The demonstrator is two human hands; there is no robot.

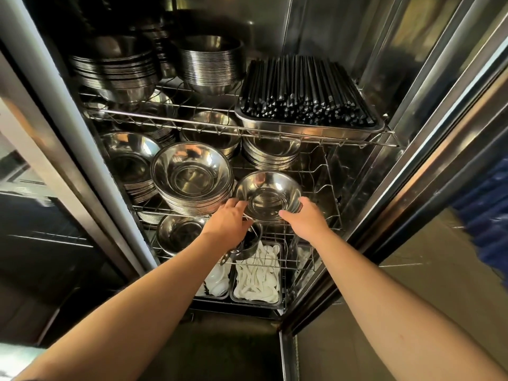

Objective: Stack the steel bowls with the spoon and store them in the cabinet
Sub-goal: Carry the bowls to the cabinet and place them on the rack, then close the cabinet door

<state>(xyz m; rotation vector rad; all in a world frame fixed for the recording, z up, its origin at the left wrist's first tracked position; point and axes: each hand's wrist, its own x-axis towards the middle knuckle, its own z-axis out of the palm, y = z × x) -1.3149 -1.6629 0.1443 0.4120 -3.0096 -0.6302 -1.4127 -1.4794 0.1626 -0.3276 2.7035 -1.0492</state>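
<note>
Here, to my far left, the cabinet's open door [55,149] stands beside the wire racks. On the middle rack [324,188] a tall stack of steel bowls [192,177] sits left of centre, with more stacks behind it. My left hand [228,221] grips the left rim of a single steel bowl [268,195], fingers curled onto its edge, just beside that tall stack. The bowl tilts toward me at the front of the middle rack, to the right of the stack. My right hand [305,218] clasps its right rim, thumb along the near edge. I cannot make out a spoon in the bowl. Below my hands, trays of white spoons [258,273] lie on the bottom rack. Upper right, a steel tray of black chopsticks [308,89] rests on the top rack.
</note>
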